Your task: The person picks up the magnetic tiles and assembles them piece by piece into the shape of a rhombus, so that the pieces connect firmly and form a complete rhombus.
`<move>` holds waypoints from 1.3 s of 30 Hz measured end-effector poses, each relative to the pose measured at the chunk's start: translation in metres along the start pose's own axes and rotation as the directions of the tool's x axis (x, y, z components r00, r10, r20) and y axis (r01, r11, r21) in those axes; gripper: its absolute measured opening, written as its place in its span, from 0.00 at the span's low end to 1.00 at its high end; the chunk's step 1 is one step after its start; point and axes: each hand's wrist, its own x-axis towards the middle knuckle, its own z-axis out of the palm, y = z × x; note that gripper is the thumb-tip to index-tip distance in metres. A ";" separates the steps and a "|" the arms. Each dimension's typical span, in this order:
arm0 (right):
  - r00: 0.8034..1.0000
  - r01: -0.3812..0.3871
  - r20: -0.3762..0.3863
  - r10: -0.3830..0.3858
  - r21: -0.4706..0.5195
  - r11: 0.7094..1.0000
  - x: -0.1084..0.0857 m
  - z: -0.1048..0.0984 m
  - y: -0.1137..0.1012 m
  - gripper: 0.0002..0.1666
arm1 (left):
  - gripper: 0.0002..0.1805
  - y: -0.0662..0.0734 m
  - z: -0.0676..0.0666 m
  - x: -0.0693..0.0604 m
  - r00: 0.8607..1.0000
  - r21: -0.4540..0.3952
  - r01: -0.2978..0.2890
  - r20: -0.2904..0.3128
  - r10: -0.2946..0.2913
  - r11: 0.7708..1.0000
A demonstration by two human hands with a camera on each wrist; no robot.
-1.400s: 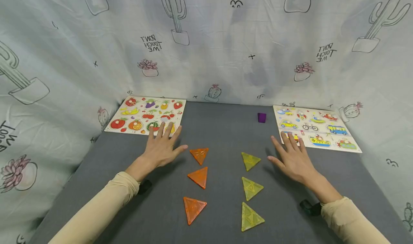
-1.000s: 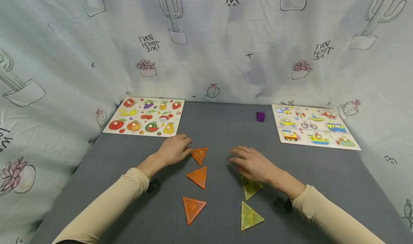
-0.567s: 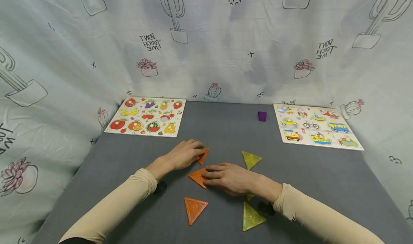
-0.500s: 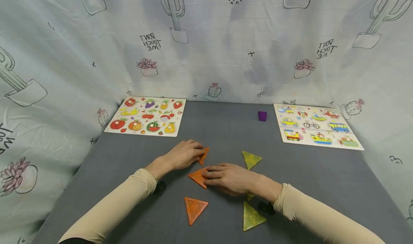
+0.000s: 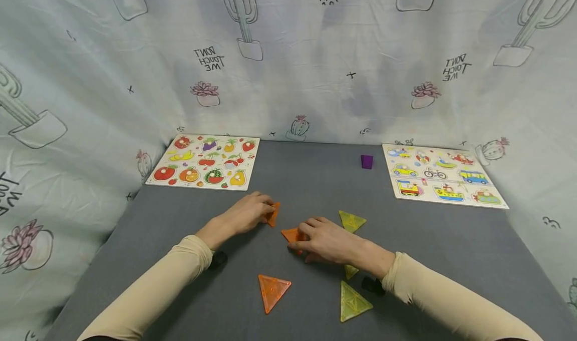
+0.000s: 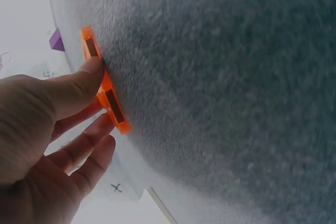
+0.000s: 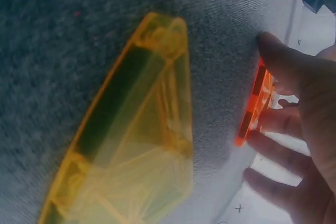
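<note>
In the head view my left hand [image 5: 245,213] pinches a translucent orange triangular magnetic tile [image 5: 274,216] by its edge. The left wrist view shows thumb and fingers on both faces of that tile [image 6: 114,106], tilted up on edge. My right hand [image 5: 331,242] grips a second orange triangular tile [image 5: 292,235], partly hidden by the fingers. It appears between thumb and fingers in the right wrist view, where the tile [image 7: 252,109] is seen edge-on. A third orange tile [image 5: 273,292] lies flat nearer the front.
Yellow triangular tiles lie right of centre: one far [image 5: 352,221], one near [image 5: 353,303], and one [image 5: 350,271] mostly under the right hand. A fruit puzzle board [image 5: 205,161] is back left, a vehicle board [image 5: 444,176] back right. A purple block [image 5: 366,161] sits near the back curtain.
Both hands came inward from beside the boards and took hold of the orange tiles. Since then the left hand's tile has shifted left, and the right hand's tile right and slightly away.
</note>
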 end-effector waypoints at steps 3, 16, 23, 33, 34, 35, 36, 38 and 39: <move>1.000 0.005 0.022 -0.004 -0.040 0.999 0.003 0.000 0.000 0.29 | 0.15 -0.001 -0.002 -0.004 1.000 0.007 -0.011 -0.015 0.011 1.000; 0.979 -0.138 -0.147 0.142 0.039 0.990 0.011 0.002 0.014 0.08 | 0.13 0.001 -0.001 -0.009 0.999 -0.017 -0.020 -0.029 0.019 1.000; 0.850 -0.381 -0.068 0.523 0.606 0.698 0.012 -0.006 0.023 0.07 | 0.11 0.008 0.002 -0.007 0.999 -0.071 -0.024 -0.024 0.022 0.997; 0.748 -0.446 0.176 0.639 0.847 0.289 0.016 -0.005 0.014 0.09 | 0.14 0.025 0.005 0.002 0.997 -0.106 -0.080 -0.016 0.078 0.991; 0.751 -0.444 0.173 0.637 0.847 0.293 0.016 -0.004 0.014 0.09 | 0.14 0.026 0.004 0.002 0.996 -0.105 -0.087 -0.020 0.085 0.991; 0.756 -0.441 0.170 0.632 0.846 0.299 0.017 -0.004 0.013 0.09 | 0.15 0.027 0.004 0.003 0.996 -0.100 -0.093 -0.024 0.091 0.991; 0.761 -0.441 0.168 0.627 0.842 0.310 0.017 -0.004 0.013 0.09 | 0.15 0.028 0.004 0.003 0.995 -0.096 -0.098 -0.030 0.095 0.991; 0.775 -0.436 0.160 0.612 0.836 0.333 0.017 -0.004 0.013 0.09 | 0.16 0.028 0.004 0.003 0.994 -0.080 -0.105 -0.048 0.101 0.991; 0.781 -0.433 0.155 0.605 0.832 0.347 0.017 -0.004 0.013 0.09 | 0.16 0.029 0.003 0.002 0.994 -0.070 -0.102 -0.054 0.098 0.992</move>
